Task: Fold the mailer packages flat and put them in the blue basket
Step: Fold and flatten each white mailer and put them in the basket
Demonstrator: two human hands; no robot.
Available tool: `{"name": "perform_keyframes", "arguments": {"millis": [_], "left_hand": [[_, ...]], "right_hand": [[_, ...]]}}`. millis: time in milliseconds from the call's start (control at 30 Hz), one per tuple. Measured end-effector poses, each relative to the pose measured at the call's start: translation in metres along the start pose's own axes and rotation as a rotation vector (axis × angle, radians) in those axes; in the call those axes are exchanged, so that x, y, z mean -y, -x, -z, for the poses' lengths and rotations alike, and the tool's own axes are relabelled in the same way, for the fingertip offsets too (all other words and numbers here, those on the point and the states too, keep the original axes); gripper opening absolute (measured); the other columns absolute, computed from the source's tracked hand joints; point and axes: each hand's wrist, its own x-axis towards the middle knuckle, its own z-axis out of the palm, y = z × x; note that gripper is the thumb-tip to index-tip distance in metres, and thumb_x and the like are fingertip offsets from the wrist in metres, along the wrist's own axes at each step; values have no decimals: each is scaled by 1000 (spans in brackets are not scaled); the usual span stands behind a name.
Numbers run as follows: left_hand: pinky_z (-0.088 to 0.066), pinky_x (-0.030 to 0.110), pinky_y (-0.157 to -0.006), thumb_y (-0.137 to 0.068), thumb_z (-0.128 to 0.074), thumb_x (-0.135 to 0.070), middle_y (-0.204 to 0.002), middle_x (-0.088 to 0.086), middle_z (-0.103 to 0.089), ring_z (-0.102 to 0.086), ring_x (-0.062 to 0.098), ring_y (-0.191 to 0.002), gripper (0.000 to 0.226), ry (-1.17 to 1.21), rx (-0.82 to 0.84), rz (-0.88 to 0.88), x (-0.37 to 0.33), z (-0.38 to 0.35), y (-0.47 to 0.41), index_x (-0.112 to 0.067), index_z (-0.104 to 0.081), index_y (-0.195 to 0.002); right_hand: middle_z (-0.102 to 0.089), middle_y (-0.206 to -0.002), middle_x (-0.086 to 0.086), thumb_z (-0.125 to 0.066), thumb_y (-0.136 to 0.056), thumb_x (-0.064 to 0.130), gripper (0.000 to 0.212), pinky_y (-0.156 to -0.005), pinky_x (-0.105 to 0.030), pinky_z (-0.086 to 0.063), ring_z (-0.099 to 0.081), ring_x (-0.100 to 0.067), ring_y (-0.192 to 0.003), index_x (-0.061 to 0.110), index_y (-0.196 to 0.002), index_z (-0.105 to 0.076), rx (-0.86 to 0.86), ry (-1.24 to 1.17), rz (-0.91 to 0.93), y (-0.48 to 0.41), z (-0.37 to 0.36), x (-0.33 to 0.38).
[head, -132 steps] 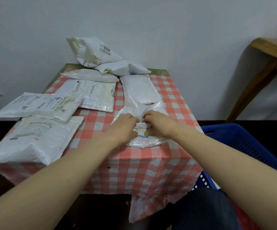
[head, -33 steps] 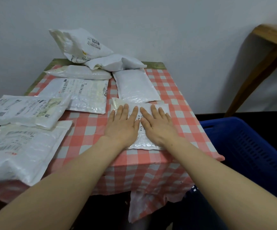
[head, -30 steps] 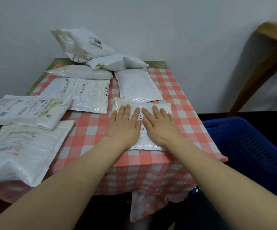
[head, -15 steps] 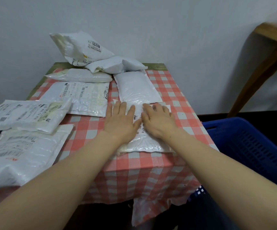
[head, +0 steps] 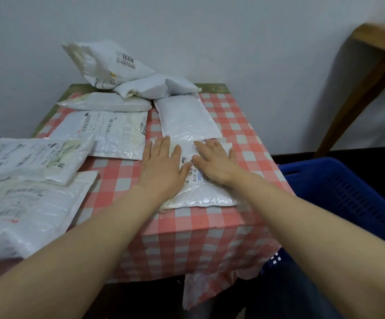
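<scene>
Pressing flat is under way on the white bubble-lined plastic mailer [head: 196, 192], which lies at the near right edge of the table on the red-and-white checked tablecloth [head: 244, 125]. It was bunched under curled fingers a few seconds ago; now it is spread and both palms have been slid farther up it, toward the white padded mailer [head: 187, 118] behind. The left hand [head: 161, 166] and right hand [head: 214, 162] are laid on it with fingers straight and spread, nothing gripped. Flattening is judged nearly done; transfer to the blue plastic basket [head: 339, 194] at the right is still pending. Other white printed mailers [head: 37, 157] are left on the table's left side, untouched.
</scene>
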Motion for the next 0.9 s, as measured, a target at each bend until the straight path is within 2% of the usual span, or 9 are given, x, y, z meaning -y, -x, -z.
{"name": "perform_keyframes", "arguments": {"millis": [67,133,200,367,533,633,700,800,900], "left_hand": [[7,41,-117,-95,-35,-49,-158,5,-15,-7,21,-146,60,18,-37,-100,-5,9,4,-20,-27,-148],[8,40,-117,-91,-40,-50,-158,2,-15,-7,17,-146,71,131,64,-116,-12,12,6,-19,-19,-151],[6,42,-118,-89,-44,-51,-159,2,-9,-5,17,-147,79,178,184,-109,-14,8,6,-17,-9,-152],[-17,35,-113,-89,-51,-47,-140,3,-37,-30,25,-130,62,216,82,-82,-10,-2,7,-18,-36,-142],[-17,34,-109,-93,-46,-42,-123,1,-48,-35,25,-121,38,171,32,-81,-15,-3,13,-22,-48,-125],[-24,33,-106,-92,-49,-34,-125,2,-49,-35,22,-123,35,330,-101,-70,-12,5,14,-20,-52,-123],[-24,34,-111,-95,-45,-25,-139,4,-42,-28,22,-132,42,384,-146,-45,-9,10,9,-16,-44,-136],[-23,41,-114,-96,-42,-21,-154,4,-26,-17,24,-142,62,232,78,-48,-7,13,-2,-15,-14,-151],[-30,41,-108,-95,-46,-23,-148,5,-36,-32,26,-134,62,122,148,-47,-7,14,-12,-16,-18,-150]], "right_hand": [[-10,-160,-1,-47,-95,40,64,-119,-45,2,4,-18,-147,23,-151,-19,25,-119,33,7,21,-5],[-13,-159,-2,-61,-88,39,78,-119,-40,-8,-4,-21,-147,18,-150,-20,63,52,122,16,31,-10],[-18,-157,-4,-63,-87,41,83,-117,-39,-16,-15,-26,-144,15,-151,-17,102,222,163,24,28,-11],[-42,-133,-6,-63,-88,36,58,-102,-40,-36,-37,-27,-122,17,-137,-40,54,259,136,20,21,0],[-53,-122,-5,-66,-86,29,37,-98,-39,-37,-40,-25,-119,15,-117,-51,-9,273,139,19,16,10],[-46,-135,-5,-65,-86,33,48,-104,-41,-34,-35,-25,-127,18,-128,-48,-18,251,135,19,24,8],[-42,-141,-5,-59,-90,36,46,-108,-43,-32,-34,-27,-132,20,-131,-46,-14,156,118,14,28,7],[-44,-132,-8,-53,-94,34,18,-103,-45,-35,-35,-30,-128,21,-106,-49,8,290,105,6,19,10],[-41,-134,-7,-55,-93,31,31,-100,-44,-35,-33,-27,-129,14,-119,-53,-26,335,71,0,11,15]]}}
